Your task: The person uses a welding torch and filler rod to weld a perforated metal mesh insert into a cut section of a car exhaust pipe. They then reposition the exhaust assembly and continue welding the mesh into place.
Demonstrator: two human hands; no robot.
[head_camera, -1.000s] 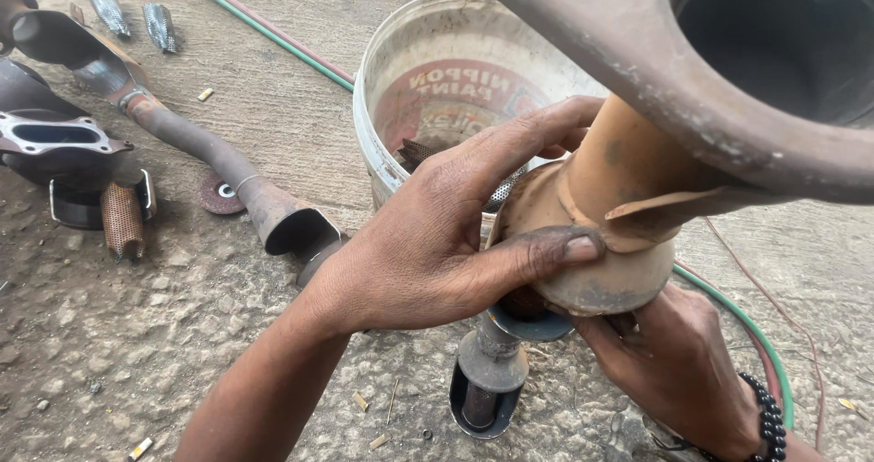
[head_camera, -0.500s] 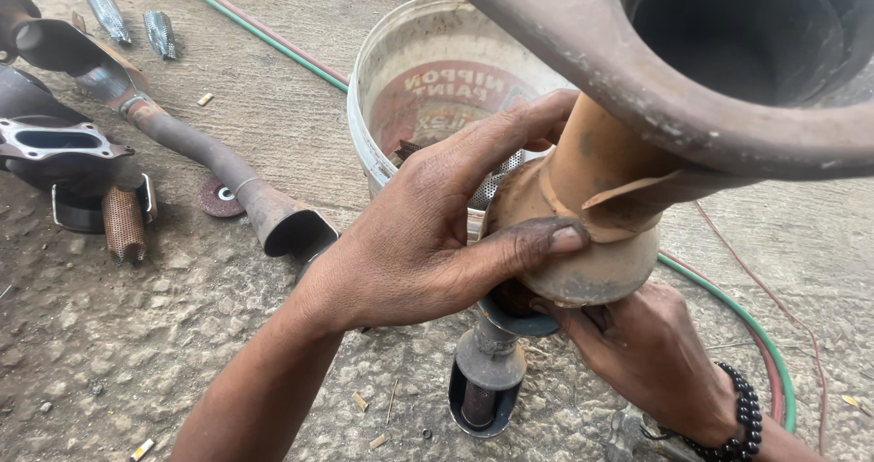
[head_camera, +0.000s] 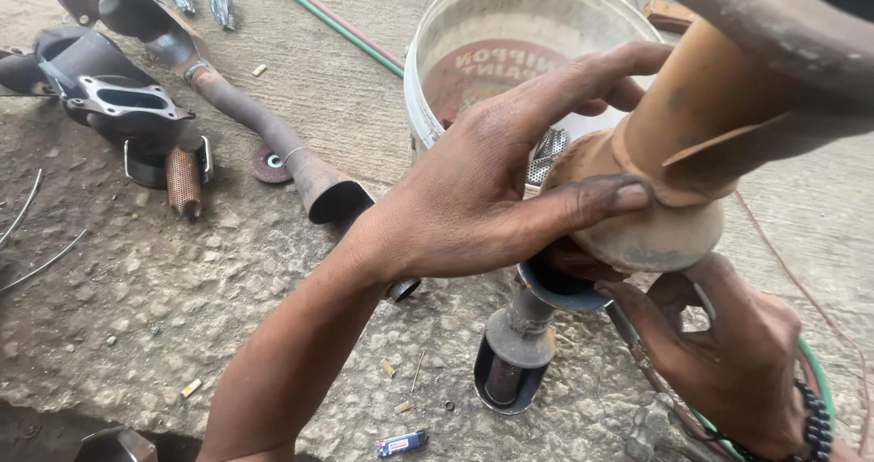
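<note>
My left hand (head_camera: 492,193) grips the bulged lower end of a rusty orange exhaust pipe (head_camera: 674,152) that rises toward the camera, thumb across its front, fingers round the back. Below it my right hand (head_camera: 719,353), with a black bead bracelet, reaches under the pipe's rim, fingers touching a dark metal ring (head_camera: 555,289) at the pipe's mouth. A short dark pipe section (head_camera: 514,357) stands on the ground just under the ring. Whether the right hand grips anything is hidden.
A white plastic bucket (head_camera: 437,71) stands behind the pipe. Left on the concrete lie a long bent exhaust pipe (head_camera: 273,139), a black flanged part (head_camera: 114,102), a grinding disc (head_camera: 271,162), a green hose (head_camera: 337,25) and a small lighter (head_camera: 401,444).
The rusty pipe and both hands have shifted slightly right and down in view as the camera moved closer. The left hand's grip stays the same.
</note>
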